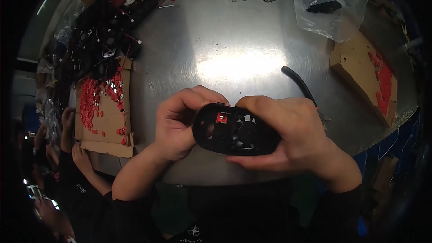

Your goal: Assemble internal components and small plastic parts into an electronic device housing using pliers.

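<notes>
A black oval plastic housing [211, 146] is held between my two hands, near the table's front edge. A small round black fan [246, 134] sits inside its right half. Left of the fan, a small red part [222, 117] lies in the housing. My right hand [292, 130] wraps round the right end, with the thumb along the top edge and fingers beneath. My left hand [180, 121] is closed on the left end, its fingertips at the upper edge; whether they pinch anything small is hidden.
Left stands a cardboard tray [105, 141] of small red parts, below a heap of black fans with wires [101, 36]. A curved black tool [297, 80] lies right of my hands. Farther right are another cardboard tray [355, 63] and a plastic bag [333, 18]. Another person's hand [82, 158] shows at left.
</notes>
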The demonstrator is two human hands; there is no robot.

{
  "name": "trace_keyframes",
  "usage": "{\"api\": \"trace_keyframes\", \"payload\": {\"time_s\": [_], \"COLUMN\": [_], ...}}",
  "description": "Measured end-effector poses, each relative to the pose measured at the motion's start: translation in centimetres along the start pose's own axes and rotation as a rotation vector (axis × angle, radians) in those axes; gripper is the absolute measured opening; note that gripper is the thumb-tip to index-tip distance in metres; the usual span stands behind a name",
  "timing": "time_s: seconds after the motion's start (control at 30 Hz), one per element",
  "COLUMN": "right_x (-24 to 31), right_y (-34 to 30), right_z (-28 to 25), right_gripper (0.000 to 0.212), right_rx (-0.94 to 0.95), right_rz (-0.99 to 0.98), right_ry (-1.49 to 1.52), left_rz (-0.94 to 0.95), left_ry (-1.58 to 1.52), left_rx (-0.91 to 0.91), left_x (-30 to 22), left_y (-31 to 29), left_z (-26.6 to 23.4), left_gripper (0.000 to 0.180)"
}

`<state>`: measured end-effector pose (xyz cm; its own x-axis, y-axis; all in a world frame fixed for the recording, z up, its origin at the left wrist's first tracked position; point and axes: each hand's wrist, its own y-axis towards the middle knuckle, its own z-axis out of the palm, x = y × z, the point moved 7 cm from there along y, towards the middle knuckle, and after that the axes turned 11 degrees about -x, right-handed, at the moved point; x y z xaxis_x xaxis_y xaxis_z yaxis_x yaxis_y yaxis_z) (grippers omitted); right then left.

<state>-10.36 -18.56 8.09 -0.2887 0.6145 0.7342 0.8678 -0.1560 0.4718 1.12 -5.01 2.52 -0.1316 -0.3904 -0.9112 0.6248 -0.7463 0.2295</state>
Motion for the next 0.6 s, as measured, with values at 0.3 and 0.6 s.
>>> {"api": "trace_keyframes", "payload": {"time_s": [0.3,0.6], "right_x": [-0.7,-0.7], "right_y": [-0.3,-0.2], "right_z": [0.1,0.1], "right_gripper": [0.062,0.061], "right_rx": [0.007,-0.019], "right_rz": [0.031,0.001], "right_ry": [-0.043,-0.063], "left_rz": [-0.102,-0.291], "left_ry": [0.005,-0.049], "left_rx": [-0.076,-0.087], "left_x": [0.7,1.4], "left_y": [-0.2,-0.5], "left_z": [-0.8,-1.4], "left_gripper": [0.023,0.029]}}
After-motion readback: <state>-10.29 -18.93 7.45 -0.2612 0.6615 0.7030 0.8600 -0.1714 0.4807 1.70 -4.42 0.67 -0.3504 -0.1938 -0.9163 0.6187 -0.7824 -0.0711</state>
